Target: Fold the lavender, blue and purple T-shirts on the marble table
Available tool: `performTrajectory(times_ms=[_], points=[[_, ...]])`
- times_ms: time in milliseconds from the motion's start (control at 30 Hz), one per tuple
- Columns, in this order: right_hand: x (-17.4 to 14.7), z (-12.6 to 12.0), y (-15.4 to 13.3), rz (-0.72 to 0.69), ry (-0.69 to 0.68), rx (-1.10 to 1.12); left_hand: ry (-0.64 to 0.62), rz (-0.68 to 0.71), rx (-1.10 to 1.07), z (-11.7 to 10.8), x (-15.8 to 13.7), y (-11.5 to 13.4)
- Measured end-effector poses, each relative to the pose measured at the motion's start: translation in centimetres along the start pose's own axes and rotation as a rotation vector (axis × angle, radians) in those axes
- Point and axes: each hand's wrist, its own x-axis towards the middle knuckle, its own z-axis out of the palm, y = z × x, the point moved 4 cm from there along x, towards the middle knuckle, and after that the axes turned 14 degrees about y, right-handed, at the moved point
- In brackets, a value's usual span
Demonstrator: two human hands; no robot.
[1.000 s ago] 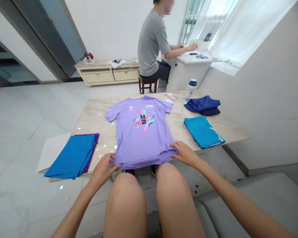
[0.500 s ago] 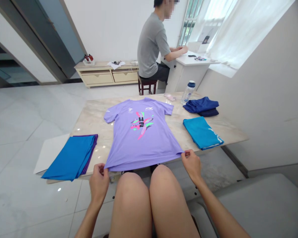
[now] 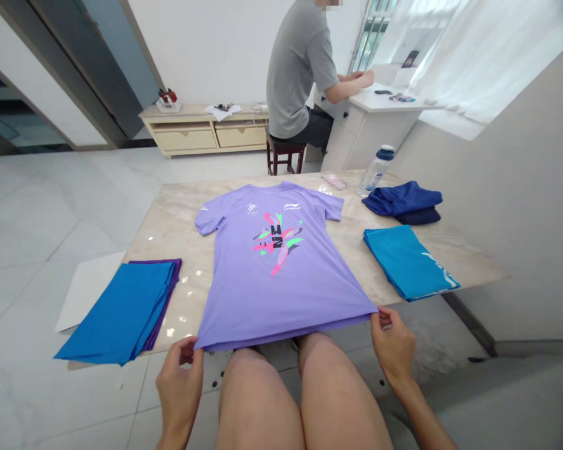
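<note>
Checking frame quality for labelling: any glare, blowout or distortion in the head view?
Head view: the curtained window is blown out white; small specular glints on the glossy marble table beside the lilac printed T-shirt; wide-angle bending at the edges; left hand and right hand sharp, evenly lit.

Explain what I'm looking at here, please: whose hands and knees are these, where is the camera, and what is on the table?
The camera sits on a person's head, looking down at their own bare knees and hands. The left hand and right hand each pinch a bottom corner of a lilac T-shirt, spread flat, print up, on a marble table. Also on it: a folded blue stack at left, a folded blue garment and a dark blue bundle at right, a water bottle. Behind, another person in a grey shirt sits at a white desk.
</note>
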Motion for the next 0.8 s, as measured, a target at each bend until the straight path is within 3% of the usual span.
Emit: performTrajectory(times_ms=[100, 233, 400, 533, 633, 800], points=[[-1.9, 0.3, 2.5, 0.155, -0.076, -0.079, 0.044, -0.085, 0.000, -0.4, -0.2, -1.6], [-4.1, 1.0, 3.9, 0.164, -0.274, -0.155, 0.011, -0.089, 0.024, -0.8, -1.0, -3.1], [-4.6, 0.9, 2.7, -0.010, -0.381, -0.200, 0.023, -0.062, 0.001, -1.9, -1.5, -3.2], [-5.5, 0.7, 1.5, -0.156, -0.514, -0.320, -0.060, -0.068, 0.047, -2.1, -2.3, -3.6], [-6.9, 1.0, 2.3, -0.175, -0.618, -0.367, -0.112, -0.119, 0.076, -1.9, -3.3, -5.3], [-9.1, 2.1, 5.2, -0.145, -0.672, -0.374, -0.151, -0.106, 0.148, -0.4, -5.1, -8.8]])
